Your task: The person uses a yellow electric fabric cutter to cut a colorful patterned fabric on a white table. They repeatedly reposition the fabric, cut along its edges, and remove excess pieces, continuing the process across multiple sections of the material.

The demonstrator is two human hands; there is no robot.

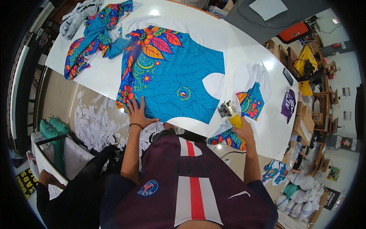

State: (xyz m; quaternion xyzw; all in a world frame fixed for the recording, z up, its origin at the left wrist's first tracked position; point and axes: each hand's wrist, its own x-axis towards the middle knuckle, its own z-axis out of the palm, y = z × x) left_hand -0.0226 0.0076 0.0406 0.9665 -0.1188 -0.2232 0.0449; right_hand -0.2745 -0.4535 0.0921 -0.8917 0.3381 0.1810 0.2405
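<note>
A turquoise printed shirt panel (173, 65) with bright flowers along its left side lies flat on the white table. My left hand (138, 115) rests on its lower left edge, fingers spread. In my right hand (245, 131) is a yellow electric cloth cutter (236, 121), its metal head by the panel's lower right corner. Just right of the cutter lies a smaller flowered piece (251, 102) on white material. Another flowered piece (228, 138) shows at the table's near edge, partly below the cutter.
Crumpled flowered fabric (95, 42) lies at the table's far left. A phone (288, 76) and a purple cloth piece (288, 104) are at the right. White scraps (93, 126) cover the floor. Another person in black (84, 187) is close on my left. A cord trails below the cutter.
</note>
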